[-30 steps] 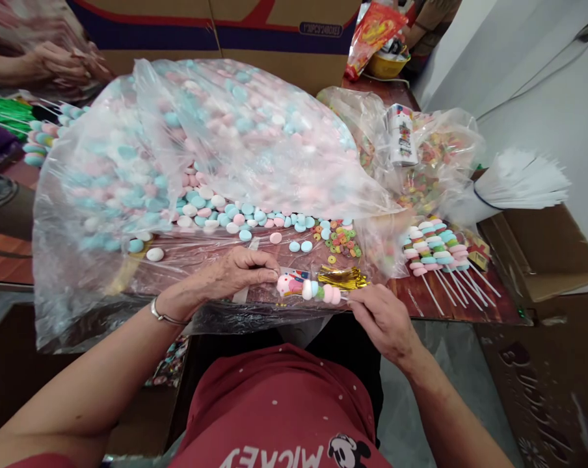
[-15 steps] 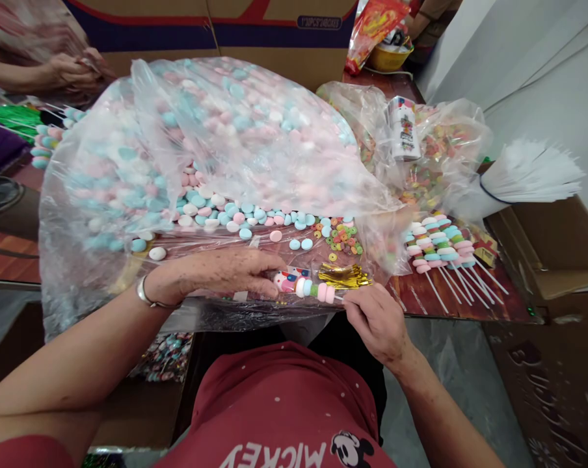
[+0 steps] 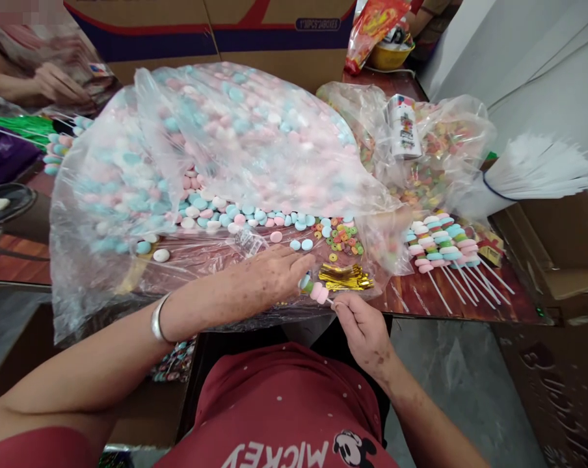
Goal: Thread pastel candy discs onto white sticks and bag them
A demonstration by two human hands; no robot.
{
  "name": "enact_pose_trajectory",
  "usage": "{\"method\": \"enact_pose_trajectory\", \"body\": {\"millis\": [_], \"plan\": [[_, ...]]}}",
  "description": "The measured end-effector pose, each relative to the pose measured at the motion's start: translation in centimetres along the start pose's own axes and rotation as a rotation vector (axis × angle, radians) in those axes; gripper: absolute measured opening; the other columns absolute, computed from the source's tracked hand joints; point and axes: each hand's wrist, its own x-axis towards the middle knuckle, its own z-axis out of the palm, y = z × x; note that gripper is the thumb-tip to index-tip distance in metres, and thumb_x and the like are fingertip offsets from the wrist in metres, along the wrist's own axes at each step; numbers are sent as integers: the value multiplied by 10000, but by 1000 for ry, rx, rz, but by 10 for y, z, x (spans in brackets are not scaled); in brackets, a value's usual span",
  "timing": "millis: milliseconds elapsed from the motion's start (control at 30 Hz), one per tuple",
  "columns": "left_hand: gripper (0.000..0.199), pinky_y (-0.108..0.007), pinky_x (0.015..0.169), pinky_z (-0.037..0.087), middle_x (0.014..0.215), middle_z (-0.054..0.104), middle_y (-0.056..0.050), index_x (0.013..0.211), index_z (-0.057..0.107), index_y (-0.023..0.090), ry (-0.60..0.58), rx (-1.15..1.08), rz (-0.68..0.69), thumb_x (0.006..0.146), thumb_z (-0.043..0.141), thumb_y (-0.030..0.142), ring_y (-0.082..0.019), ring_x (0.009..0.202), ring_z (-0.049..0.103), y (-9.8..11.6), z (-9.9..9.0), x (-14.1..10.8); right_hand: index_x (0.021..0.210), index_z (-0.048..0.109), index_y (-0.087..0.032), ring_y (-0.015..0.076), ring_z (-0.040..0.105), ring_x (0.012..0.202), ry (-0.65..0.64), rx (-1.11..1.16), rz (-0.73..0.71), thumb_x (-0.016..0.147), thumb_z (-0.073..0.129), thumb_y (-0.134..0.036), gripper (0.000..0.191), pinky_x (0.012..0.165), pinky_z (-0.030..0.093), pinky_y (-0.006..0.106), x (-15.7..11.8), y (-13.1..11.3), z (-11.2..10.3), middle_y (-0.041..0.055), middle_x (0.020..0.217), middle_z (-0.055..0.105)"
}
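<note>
Candy skewer [image 3: 318, 292], one: held below centre of frame, beside gold ties [image 3: 345, 276]; long axis slanted upper left to lower right. Stick end is pinched by the right hand [image 3: 365, 328]; far end is covered by the left hand [image 3: 274, 276], its grip untellable.

"MICKEY" on the red shirt [image 3: 284, 390] — "24BOXES" on the carton [image 3: 274, 19]

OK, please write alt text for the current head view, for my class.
The right hand holds a candy skewer by its stick, while the left hand hides its other end. Behind lies a large clear bag of pastel candies; more skewers lie at right.
</note>
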Motion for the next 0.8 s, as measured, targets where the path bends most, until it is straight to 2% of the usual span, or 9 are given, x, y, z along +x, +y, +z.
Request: {"method": "enact_pose_trajectory", "body": {"millis": [100,167,233,333,367,400,500,633,800], "plan": [[365,-484,1099,385,1231,693,-134,1141,687,204,-205,247,228,793,640,105,-304,1218,589,23,9,-5,776,561,-200,107,421,548,76,225,144,966,429,-343,272,515,374,217,-5,-3,8,-38,608,465],[346,-514,1109,375,1251,687,-120,1112,708,230,-138,297,318,790,668,111,-317,1235,575,32,13,-19,768,571,-197,106,412,550,117,321,199,956,441,-368,286,511,369,218,-7,-5,14,-35,610,459],[341,-503,1004,473,1079,748,-99,1038,728,271,10,273,295,731,748,124,-323,1088,644,34,19,-40,763,578,-196,105,407,547,137,375,234,945,454,-379,286,505,360,219,-7,-6,20,-31,612,467],[240,-369,779,539,794,709,-20,955,707,296,476,41,215,760,747,162,-212,771,640,22,28,-68,747,577,-195,101,393,539,152,411,244,933,466,-383,287,497,350,219,-6,-7,24,-31,606,462],[180,-323,753,530,784,685,-8,956,695,284,638,-82,90,800,731,201,-177,744,621,16,30,-72,740,575,-194,101,394,541,155,417,237,930,468,-381,287,499,352,219,-6,-7,25,-30,606,463],[164,-285,726,527,788,678,-4,959,691,266,679,-209,-41,805,746,262,-154,735,616,10,32,-72,735,574,-194,102,400,545,158,420,226,928,469,-378,287,504,359,219,-5,-7,26,-29,608,466],[394,-269,738,548,876,705,-34,937,691,203,663,-573,-238,660,856,430,-167,825,655,-3,32,-55,742,581,-195,104,421,558,145,407,200,929,471,-359,272,521,379,217,-5,-7,30,-29,616,476],[516,-326,790,572,977,732,-82,922,686,163,659,-854,-253,565,900,469,-230,928,694,-4,28,-22,756,588,-196,101,438,546,94,329,177,941,460,-331,262,515,382,213,-5,-13,36,-34,609,495],[356,-261,563,557,642,652,12,866,660,121,585,-993,-419,678,844,360,-142,580,663,-5,28,-6,815,594,-202,105,500,545,91,98,-5,960,437,-258,221,526,398,219,-5,-14,35,-30,632,569]]}}
